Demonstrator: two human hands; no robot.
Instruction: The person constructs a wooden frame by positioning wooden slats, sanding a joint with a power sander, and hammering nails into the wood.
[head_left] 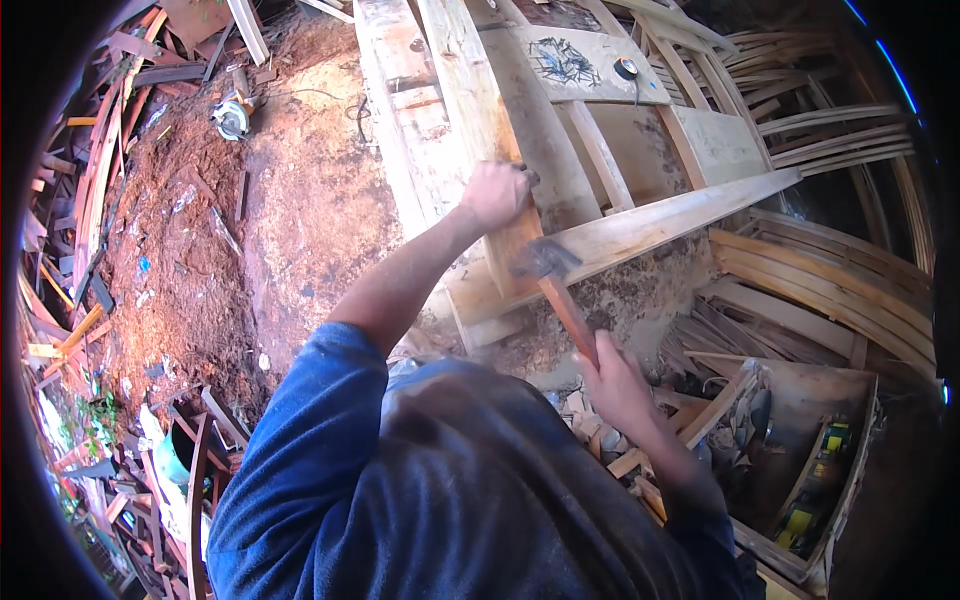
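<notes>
My right hand (612, 380) is closed round the wooden handle of a hammer (568, 315). The hammer's dark head (545, 258) is just above the near end of a long pale board (468, 95), close to where it meets a crosswise plank (660, 222). Higher up that long board, my left hand (497, 195) lies with its fingers curled over the right edge. Whether a nail is under those fingers is hidden. The boards belong to a wooden frame spread out in front of me.
On a panel of the frame lie a heap of nails (563, 62) and a tape measure (626, 68). A circular saw (232, 118) rests on the sawdust-covered ground at left. Scrap wood (85, 230) piles up at far left. A wooden crate (810, 375) stands at my right.
</notes>
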